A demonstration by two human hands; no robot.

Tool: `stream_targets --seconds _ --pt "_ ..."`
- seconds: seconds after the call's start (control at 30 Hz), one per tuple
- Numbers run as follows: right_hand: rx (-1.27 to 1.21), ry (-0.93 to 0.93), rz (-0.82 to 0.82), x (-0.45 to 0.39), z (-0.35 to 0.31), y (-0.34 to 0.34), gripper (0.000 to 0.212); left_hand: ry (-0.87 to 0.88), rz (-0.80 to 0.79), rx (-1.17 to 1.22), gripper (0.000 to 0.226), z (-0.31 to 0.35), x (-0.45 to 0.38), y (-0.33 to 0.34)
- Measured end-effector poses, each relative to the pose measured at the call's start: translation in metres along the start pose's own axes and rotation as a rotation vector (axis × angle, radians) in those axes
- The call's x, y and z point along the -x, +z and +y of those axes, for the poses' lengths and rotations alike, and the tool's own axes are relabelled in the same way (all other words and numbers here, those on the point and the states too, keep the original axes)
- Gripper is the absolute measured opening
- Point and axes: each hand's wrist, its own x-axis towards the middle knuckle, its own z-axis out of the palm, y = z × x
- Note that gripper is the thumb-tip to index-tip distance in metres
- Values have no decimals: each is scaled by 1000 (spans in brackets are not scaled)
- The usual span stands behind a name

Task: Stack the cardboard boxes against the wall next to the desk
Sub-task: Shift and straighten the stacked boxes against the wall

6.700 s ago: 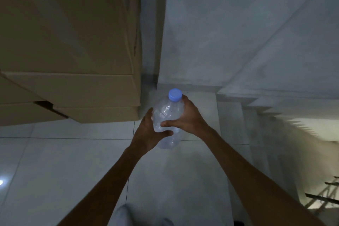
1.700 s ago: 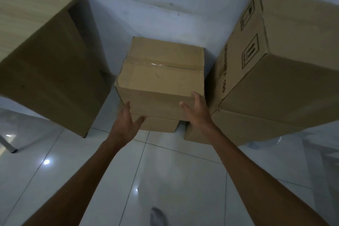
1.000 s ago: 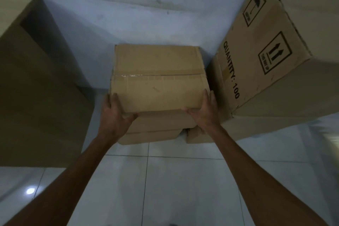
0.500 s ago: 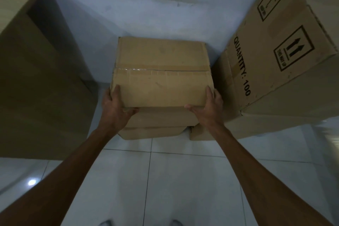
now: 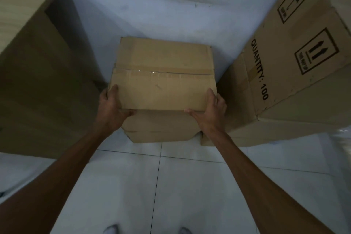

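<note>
your left hand (image 5: pixel 112 109) grips the near left corner of the taped box (image 5: pixel 163 78), fingers curled over its left side, thumb along the near face. your right hand (image 5: pixel 210 112) holds the near right corner likewise. the taped box sits on a lower box (image 5: pixel 161 129), which rests on the tiled floor (image 5: pixel 155 186) against the wall (image 5: pixel 152 11). the desk (image 5: pixel 38 72) stands just beside it on the left. a large printed box (image 5: pixel 296 62), marked "quantity: 100", stands close on the right. dim light.
</note>
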Motion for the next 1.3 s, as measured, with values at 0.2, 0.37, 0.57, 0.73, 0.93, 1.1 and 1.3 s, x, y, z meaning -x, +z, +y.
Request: stream_targets --seconds 0.2,0.37,0.57,0.73,0.93,1.1,1.3 --pt "-20 15 20 -1 -10 11 110 -16 -7 6 100 -5 -11 -8" --pt "-33 25 39 -9 -23 16 109 -17 -6 -9 99 -10 -27 -12" --pt "15 25 37 -17 -40 23 106 -25 3 -48 97 -17 -43 -15" --pt "9 39 50 -19 -43 29 107 -17 3 -71 100 -21 -52 -16" --pt "-20 63 38 -21 -42 31 109 -11 2 -36 101 -23 -53 -16" --pt "-24 67 24 -19 -42 30 112 0 -8 -24 101 -24 -50 -17" --pt "-69 78 50 -14 -38 31 123 24 31 57 104 -19 -39 -19"
